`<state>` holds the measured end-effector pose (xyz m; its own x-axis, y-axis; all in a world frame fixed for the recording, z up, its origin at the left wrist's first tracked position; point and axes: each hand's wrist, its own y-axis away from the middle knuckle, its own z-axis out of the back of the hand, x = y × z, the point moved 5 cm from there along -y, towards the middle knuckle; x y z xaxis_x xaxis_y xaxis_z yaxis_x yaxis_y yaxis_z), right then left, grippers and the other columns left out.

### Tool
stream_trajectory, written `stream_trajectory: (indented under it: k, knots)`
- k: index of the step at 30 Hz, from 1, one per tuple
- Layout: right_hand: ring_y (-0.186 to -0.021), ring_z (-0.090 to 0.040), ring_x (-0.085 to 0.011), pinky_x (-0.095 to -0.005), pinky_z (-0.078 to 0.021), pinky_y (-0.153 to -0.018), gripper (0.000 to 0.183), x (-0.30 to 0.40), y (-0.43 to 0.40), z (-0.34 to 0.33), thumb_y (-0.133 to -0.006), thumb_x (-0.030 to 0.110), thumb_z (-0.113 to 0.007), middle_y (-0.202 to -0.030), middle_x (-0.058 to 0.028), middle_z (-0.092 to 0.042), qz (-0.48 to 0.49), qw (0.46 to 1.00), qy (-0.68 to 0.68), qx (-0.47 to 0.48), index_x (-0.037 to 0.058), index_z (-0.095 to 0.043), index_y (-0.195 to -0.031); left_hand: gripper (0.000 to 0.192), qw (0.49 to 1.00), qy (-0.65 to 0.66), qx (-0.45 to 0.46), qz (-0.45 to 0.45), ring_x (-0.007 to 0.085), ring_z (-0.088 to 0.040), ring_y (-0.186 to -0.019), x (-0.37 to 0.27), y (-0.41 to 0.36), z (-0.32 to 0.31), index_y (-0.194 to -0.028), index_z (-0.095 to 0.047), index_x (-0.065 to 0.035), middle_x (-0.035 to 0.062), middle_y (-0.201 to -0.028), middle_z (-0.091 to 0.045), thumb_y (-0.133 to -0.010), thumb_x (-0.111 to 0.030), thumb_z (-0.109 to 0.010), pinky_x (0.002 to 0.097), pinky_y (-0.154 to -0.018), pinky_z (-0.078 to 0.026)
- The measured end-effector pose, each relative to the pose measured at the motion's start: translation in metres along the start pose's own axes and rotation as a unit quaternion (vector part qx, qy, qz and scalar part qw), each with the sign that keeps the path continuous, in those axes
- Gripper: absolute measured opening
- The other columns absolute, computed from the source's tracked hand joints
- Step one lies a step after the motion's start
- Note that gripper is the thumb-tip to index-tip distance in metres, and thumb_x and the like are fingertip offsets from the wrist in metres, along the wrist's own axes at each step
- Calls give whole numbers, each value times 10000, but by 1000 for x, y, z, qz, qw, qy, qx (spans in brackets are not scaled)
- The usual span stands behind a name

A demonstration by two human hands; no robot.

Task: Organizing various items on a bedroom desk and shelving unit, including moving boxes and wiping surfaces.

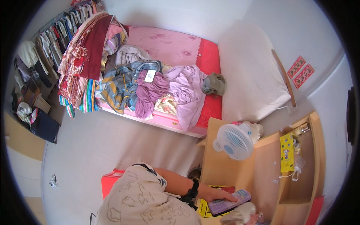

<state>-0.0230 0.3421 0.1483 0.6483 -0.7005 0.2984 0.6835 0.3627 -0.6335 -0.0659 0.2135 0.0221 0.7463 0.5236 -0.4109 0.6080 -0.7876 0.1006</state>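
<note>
One of my hands [220,195], with a black band at its wrist, reaches over the wooden desk [215,168]. It looks like my left hand. Its fingers rest on a purple patterned case [230,202]; whether they grip it is unclear. Beneath the case lies a yellow box [203,208], partly covered. A whitish cloth item [242,213] touches the case's lower side. My right hand is out of view. Behind the hand, a white and blue electric fan [235,142] stands on the desk.
A bed [171,45] bears rumpled clothes [185,87] and a phone [150,76]. A red plastic seat [108,182] is beside me. Shelves with a yellow carton [287,153] rise behind the desk. A dark suitcase [44,126] and a clothes rack [50,24] stand left.
</note>
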Motion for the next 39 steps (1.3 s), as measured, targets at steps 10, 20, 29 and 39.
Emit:
stream_trajectory:
  k: [10, 20, 29, 39]
  knots:
    - [-1030, -524, -415, -500, -403, -891, 501, 56, -9, -52, -808, 427, -580, -1135, -204, -568, 57, 987, -4, 153, 44, -595, -1130, 545, 998, 40, 16, 47, 97, -568, -871, -18, 31, -4, -1123, -559, -136, 2, -1058, -615, -882, -605, -420, 267, -767, -474]
    - [-885, -558, -407, -478, -453, -792, 472, -17, -13, -81, -820, 330, -629, -1042, -234, -596, -52, 997, 63, -5, -33, -573, -1116, 575, 993, -5, -92, 78, 121, -580, -872, -4, 101, 14, -1129, -557, -126, 16, -1039, -622, -876, -621, -406, 275, -770, -481]
    - [-1160, -460, -347, -413, -331, -1014, 500, 96, -22, -195, -764, 117, -571, -1251, -189, -493, 111, 944, -173, 259, 16, -483, -1246, 627, 953, 180, -236, -57, 190, -573, -1012, -50, 163, 113, -1172, -529, -111, 72, -1152, -587, -885, -635, -337, 359, -851, -479]
    - [-994, -539, -315, -389, -417, -875, 375, 167, -169, -417, -735, 34, -533, -1070, -170, -564, -111, 953, -228, 165, -20, -532, -1106, 592, 973, 119, -194, -35, 113, -581, -898, -177, 311, 196, -1247, -513, -165, -3, -1098, -589, -912, -607, -307, 283, -726, -492]
